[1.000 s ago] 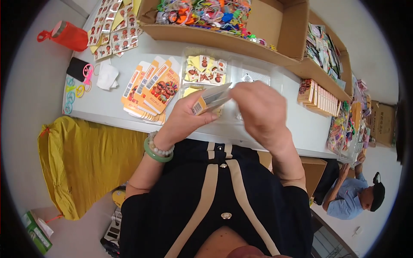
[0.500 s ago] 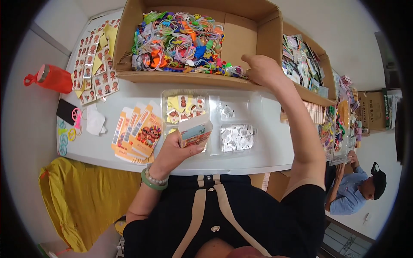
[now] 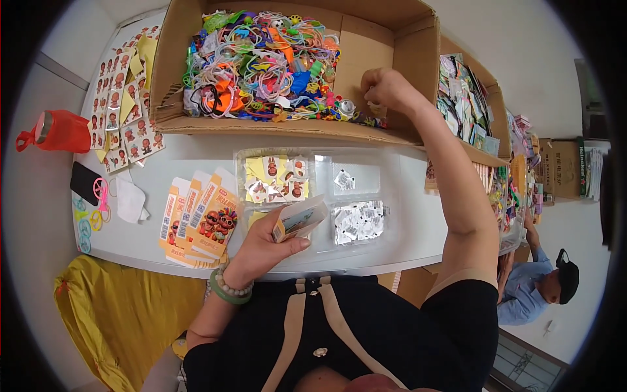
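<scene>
My left hand [image 3: 261,247] is wrapped round a small printed carton [image 3: 302,219], held tilted above the plastic trays. With its fingers curled together, my right hand [image 3: 392,90] is inside the large cardboard box [image 3: 418,59], at its near right part. What those fingers pinch, if anything, is too small to make out. Left of that hand lies a heap of colourful small toys and cords [image 3: 268,65]. Below the carton, a clear tray [image 3: 239,171] contains cut stickers, and another clear tray [image 3: 390,173] has small white packets [image 3: 359,222] in its compartments.
Flat orange cartons [image 3: 202,222] lie fanned out at the left, near a white paper piece [image 3: 130,199], a phone [image 3: 85,183] and a red bottle [image 3: 62,130]. Sticker sheets [image 3: 127,98] cover the far left. More filled boxes [image 3: 467,104] and another person [image 3: 532,287] are at the right.
My right hand has moved slightly left and deeper into the cardboard box, its fingers curling. My left hand still grips the carton, which has turned a little. The whole view has shifted.
</scene>
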Motion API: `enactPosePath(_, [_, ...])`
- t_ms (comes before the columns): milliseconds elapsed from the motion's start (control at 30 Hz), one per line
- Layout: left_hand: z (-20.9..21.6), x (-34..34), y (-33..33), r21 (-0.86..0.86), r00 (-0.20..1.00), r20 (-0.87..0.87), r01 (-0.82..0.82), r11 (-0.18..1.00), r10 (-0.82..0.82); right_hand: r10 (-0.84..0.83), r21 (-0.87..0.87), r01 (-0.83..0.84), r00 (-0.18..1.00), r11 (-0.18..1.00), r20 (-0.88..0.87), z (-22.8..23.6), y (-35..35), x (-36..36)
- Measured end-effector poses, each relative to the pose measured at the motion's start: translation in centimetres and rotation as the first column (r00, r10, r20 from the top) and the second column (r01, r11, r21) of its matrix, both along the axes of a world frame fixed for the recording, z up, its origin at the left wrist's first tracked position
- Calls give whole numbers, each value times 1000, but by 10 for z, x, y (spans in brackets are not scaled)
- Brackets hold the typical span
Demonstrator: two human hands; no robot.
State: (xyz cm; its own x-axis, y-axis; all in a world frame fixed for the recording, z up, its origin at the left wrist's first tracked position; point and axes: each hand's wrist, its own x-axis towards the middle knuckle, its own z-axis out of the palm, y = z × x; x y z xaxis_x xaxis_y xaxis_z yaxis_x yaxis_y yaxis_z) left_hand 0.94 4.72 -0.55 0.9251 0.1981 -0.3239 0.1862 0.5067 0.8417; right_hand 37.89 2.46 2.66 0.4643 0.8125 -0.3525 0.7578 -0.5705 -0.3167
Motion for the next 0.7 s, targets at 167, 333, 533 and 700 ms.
enactPosePath(167, [-3, -2, 1, -51, 1000, -7, -24, 998, 23, -213, 28, 280, 787, 960, -580, 18, -5, 2])
enactPosePath(333, [2, -6, -3, -89, 999, -3, -54, 995, 54, -199, 117, 430, 621, 895, -759, 36, -18, -18])
enactPosePath(533, [8, -3, -4, -1, 994, -62, -89, 996, 89, 51, 273, 340, 541, 900, -840, 74, -29, -91])
enactPosePath(700, [10, 3, -14, 47, 993, 29, -119, 992, 117, 356, 538, -72, 821, 840, -446, 85, -60, -177])
